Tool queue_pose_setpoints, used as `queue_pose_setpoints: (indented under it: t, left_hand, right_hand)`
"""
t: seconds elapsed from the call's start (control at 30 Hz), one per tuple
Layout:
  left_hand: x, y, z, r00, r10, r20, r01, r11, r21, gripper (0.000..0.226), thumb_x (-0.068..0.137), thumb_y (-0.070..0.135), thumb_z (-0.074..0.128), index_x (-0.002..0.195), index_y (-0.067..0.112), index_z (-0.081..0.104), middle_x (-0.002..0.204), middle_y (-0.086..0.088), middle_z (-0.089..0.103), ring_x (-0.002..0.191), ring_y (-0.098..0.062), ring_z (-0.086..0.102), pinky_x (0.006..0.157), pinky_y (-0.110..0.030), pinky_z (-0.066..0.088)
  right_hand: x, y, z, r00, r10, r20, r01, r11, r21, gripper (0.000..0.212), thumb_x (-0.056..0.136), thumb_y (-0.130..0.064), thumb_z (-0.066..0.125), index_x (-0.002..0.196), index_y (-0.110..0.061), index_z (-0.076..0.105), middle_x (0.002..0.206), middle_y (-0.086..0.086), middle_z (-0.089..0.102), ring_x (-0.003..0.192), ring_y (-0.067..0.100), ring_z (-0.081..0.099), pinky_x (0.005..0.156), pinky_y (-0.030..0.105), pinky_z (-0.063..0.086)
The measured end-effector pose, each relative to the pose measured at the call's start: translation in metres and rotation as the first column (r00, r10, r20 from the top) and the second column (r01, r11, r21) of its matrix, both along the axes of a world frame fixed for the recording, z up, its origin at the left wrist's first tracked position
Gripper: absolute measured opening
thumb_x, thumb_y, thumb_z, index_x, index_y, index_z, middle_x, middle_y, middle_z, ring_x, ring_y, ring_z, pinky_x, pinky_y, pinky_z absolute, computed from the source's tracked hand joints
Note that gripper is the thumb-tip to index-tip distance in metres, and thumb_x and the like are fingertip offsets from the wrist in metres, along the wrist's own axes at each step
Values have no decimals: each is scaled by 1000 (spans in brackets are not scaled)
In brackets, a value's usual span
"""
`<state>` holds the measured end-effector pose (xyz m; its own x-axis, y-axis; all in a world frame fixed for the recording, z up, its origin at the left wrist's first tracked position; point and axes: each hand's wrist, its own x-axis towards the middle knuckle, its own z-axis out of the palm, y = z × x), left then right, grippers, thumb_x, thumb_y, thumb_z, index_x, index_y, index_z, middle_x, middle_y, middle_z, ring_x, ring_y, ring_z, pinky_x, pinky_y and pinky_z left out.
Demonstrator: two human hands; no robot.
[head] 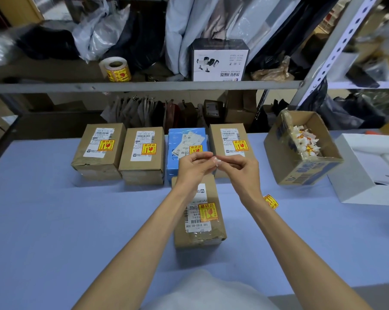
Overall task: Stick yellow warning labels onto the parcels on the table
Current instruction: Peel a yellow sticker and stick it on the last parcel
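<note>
Left hand (193, 167) and right hand (245, 169) pinch a scrap (218, 162); carton (309, 173) (open-topped) holds crumpled backings (305, 142).

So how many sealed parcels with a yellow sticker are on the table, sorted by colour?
Brown parcels: 4
Blue parcel: 1
Total: 5
</note>
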<state>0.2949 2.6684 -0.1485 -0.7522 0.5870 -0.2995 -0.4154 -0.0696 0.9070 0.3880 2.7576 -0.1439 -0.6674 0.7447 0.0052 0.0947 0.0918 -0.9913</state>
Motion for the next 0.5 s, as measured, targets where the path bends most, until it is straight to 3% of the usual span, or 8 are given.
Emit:
queue_pose_setpoints:
  t: [0.2,0.37,0.5]
  left_hand:
    - [3,3,-5,984,-59,-169,45,995,-88,17,78,3,76,91,8,66,88,-12,70,85,-20,70,77,-28,59]
    - [2,7,2,977,-180,-118,165,978,-125,15,86,3,66,100,-1,69,85,-16,72,79,-20,71,77,-28,59]
    - [2,13,9,979,-190,-77,182,978,-105,14,83,2,69,96,-4,71,91,-18,72,85,-23,71,85,-30,57]
  right_hand:
    - [4,13,-1,1000,-20,22,20,1000,2,15,76,-1,75,91,-4,76,85,8,75,85,19,71,81,30,57]
    - [6,16,-2,998,-57,-8,57,996,75,14,74,3,75,87,-3,74,80,9,73,78,19,71,75,28,58]
    - [7,15,-2,998,-67,14,62,965,256,11,76,-1,73,86,-6,75,79,3,73,77,14,70,74,30,59]
